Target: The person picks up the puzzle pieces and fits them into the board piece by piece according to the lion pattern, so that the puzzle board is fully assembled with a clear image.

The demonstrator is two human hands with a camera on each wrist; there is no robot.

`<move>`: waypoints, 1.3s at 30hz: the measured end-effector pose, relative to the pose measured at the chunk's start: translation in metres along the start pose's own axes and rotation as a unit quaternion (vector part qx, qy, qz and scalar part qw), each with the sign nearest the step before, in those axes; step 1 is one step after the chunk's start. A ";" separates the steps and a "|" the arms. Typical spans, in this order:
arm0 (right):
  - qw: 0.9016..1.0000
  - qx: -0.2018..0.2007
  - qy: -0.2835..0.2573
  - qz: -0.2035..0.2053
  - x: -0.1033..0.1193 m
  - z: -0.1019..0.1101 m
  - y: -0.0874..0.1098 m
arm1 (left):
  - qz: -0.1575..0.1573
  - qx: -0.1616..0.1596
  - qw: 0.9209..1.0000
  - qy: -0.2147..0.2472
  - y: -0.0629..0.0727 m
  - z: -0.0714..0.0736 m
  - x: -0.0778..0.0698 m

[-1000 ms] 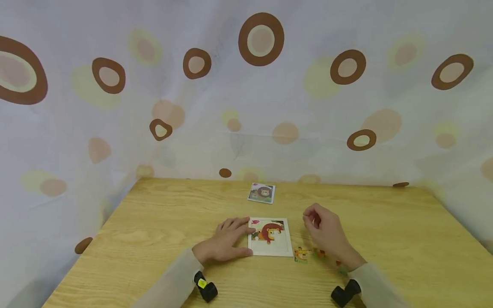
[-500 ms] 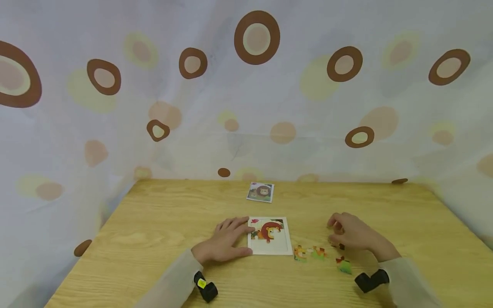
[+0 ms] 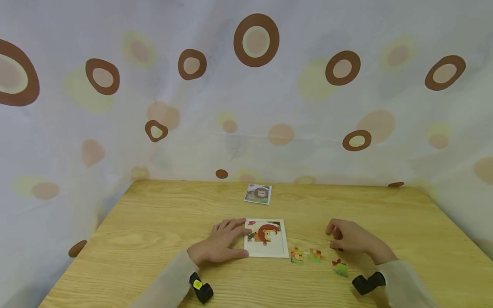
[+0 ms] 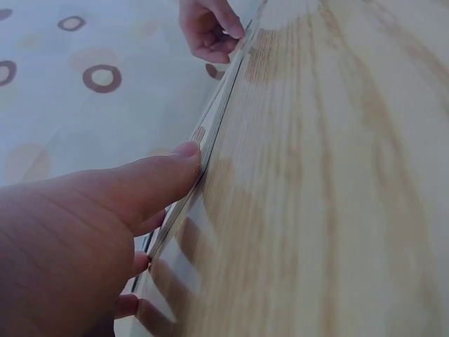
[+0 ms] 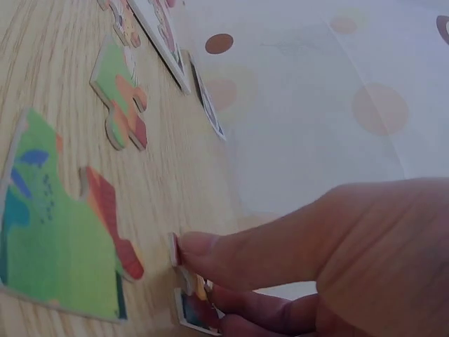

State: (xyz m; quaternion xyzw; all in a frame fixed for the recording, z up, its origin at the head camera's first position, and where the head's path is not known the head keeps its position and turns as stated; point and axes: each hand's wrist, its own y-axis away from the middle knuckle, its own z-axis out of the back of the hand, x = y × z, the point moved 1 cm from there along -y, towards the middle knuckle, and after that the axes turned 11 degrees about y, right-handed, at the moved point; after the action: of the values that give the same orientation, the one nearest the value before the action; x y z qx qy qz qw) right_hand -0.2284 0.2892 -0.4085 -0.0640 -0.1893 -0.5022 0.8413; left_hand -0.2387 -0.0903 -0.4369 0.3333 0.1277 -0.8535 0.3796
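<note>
My left hand (image 3: 218, 244) lies with extended fingers along the left edge of a white-framed jigsaw board (image 3: 272, 250). Part of a lion picture is filled in at the board's upper left; its lower part is bare white. In the left wrist view the thumb (image 4: 168, 172) touches the board's edge. Off to the board's right, my right hand (image 3: 352, 237) pinches a small puzzle piece (image 5: 196, 312) between thumb and fingers, low over the table. Its fingers hide part of that piece. A green puzzle piece (image 5: 63, 225) with a red tab lies close by.
Two more puzzle pieces, one yellow and orange (image 3: 296, 255) and one orange and green (image 3: 316, 255), lie just right of the board. Behind the board is a lion picture card (image 3: 258, 194). A patterned cloth (image 3: 246, 107) hangs behind the wooden table (image 3: 173, 205).
My right hand has moved right, away from beside the board, to a puzzle piece at the far right, uncovering the other pieces. My left hand stays on the board.
</note>
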 end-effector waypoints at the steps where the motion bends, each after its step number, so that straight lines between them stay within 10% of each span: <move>1: 1.000 0.000 -0.005 -0.003 0.000 0.000 0.000 | 0.000 0.001 1.000 0.001 0.000 0.000 0.000; 16: 0.994 -0.079 -0.031 0.068 0.013 -0.009 -0.020 | 0.009 0.005 1.000 0.001 0.003 0.000 0.002; 39: 0.980 -0.110 -0.163 0.016 0.046 -0.025 -0.046 | 0.008 0.010 1.000 -0.009 0.000 0.003 -0.001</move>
State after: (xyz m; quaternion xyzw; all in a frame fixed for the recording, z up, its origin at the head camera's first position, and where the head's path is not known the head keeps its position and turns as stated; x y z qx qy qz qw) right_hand -0.2432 0.2218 -0.4177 -0.2401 -0.2665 -0.4891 0.7950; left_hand -0.2391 -0.0911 -0.4343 0.3301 0.1129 -0.8546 0.3847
